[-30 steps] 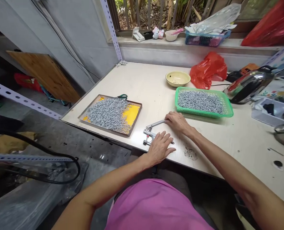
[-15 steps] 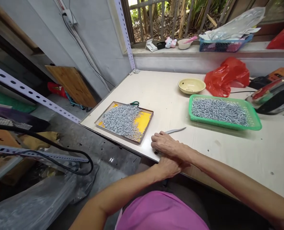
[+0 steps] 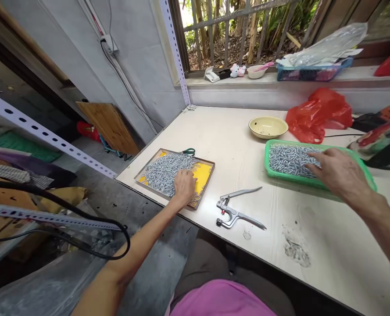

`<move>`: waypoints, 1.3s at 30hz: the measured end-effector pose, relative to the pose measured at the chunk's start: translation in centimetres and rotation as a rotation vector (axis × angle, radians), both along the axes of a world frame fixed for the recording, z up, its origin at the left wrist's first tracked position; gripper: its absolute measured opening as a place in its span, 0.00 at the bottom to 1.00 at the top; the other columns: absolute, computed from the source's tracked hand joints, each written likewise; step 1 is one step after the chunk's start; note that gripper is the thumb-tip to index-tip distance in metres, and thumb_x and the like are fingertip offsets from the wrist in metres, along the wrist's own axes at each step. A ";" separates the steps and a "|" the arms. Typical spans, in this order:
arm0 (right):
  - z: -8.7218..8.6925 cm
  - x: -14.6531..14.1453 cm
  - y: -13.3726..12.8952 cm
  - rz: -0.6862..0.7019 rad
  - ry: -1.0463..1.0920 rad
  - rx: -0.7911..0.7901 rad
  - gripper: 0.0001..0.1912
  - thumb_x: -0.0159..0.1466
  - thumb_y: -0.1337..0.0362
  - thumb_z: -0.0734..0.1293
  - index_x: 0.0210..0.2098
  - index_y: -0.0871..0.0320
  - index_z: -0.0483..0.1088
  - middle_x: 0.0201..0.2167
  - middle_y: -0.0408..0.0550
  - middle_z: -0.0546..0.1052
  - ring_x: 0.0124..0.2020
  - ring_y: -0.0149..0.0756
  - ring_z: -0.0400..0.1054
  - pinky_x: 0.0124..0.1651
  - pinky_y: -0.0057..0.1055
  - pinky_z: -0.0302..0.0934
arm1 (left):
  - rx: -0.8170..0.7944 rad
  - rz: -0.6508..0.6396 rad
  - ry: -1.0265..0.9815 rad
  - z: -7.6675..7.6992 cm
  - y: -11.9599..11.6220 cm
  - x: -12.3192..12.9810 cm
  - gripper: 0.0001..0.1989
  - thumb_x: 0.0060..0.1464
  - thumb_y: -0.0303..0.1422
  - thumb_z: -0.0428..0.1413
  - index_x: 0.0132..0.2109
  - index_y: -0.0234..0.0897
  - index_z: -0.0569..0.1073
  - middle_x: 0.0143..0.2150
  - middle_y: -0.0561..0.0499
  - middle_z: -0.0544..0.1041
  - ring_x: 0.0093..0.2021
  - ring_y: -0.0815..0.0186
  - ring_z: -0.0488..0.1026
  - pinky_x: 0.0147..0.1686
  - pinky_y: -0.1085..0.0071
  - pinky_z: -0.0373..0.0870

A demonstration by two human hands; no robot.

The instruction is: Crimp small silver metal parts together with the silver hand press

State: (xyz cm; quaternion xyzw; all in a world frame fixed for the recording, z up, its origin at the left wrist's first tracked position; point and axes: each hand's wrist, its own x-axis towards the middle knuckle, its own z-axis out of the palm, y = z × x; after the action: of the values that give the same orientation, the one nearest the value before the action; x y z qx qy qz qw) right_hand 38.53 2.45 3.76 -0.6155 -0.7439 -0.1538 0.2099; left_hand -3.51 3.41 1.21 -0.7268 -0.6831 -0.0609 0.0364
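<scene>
My left hand [image 3: 184, 188] reaches down onto the heap of small silvery metal pieces [image 3: 163, 171] in a shallow brown-rimmed tray [image 3: 205, 186] with a yellow bottom. Its thumb stands apart from the fingers, and the fingertips are partly hidden. Over a green plastic basket [image 3: 270, 169], my right hand [image 3: 338, 171] has its fingers spread at more such silvery pieces [image 3: 290, 159]. I see nothing held in either hand. Between the hands lie grey hand-press pliers [image 3: 237, 215] with spread handles and a spring, touched by neither hand.
Green-handled scissors [image 3: 188, 152] lie behind the tray. At the back of the table [image 3: 221, 127] are a cream bowl [image 3: 269, 127], a red plastic bag [image 3: 316, 116] and a clothes-iron-like appliance [image 3: 379, 145]. A blue basket [image 3: 313, 72] stands on the windowsill.
My hands were together at the table's front edge, over the pliers. They have parted: the left moved to the tray, the right to the green basket. The pliers now lie uncovered.
</scene>
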 end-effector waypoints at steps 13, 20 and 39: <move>-3.9 -13.1 -9.2 0.365 0.116 -0.289 0.16 0.69 0.66 0.57 0.53 0.58 0.67 0.39 0.53 0.74 0.40 0.41 0.67 0.41 0.36 0.58 | -0.166 -0.086 0.099 -1.2 2.0 -0.7 0.11 0.58 0.28 0.49 0.38 0.33 0.77 0.40 0.40 0.75 0.45 0.54 0.66 0.39 0.63 0.63; -4.8 -14.7 -10.6 0.370 0.110 -0.413 0.13 0.69 0.65 0.58 0.50 0.58 0.68 0.37 0.51 0.72 0.38 0.39 0.66 0.40 0.35 0.55 | -0.103 -0.176 -0.277 0.7 -0.2 0.9 0.07 0.55 0.28 0.54 0.35 0.36 0.77 0.38 0.45 0.77 0.43 0.58 0.70 0.42 0.65 0.64; -5.2 -15.0 -11.3 0.273 0.052 -0.506 0.11 0.68 0.66 0.60 0.46 0.59 0.71 0.38 0.52 0.72 0.39 0.41 0.62 0.38 0.34 0.51 | -0.571 -0.094 -0.906 -2.6 -6.6 4.5 0.09 0.44 0.36 0.61 0.29 0.35 0.71 0.20 0.55 0.71 0.21 0.72 0.66 0.21 0.77 0.59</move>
State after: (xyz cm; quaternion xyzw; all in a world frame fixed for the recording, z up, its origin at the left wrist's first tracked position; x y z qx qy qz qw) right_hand 23.55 -8.82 -1.45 -0.5464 -0.8289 0.0822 0.0874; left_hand 0.98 -3.16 -1.35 -0.6387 -0.5864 -0.1817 -0.4639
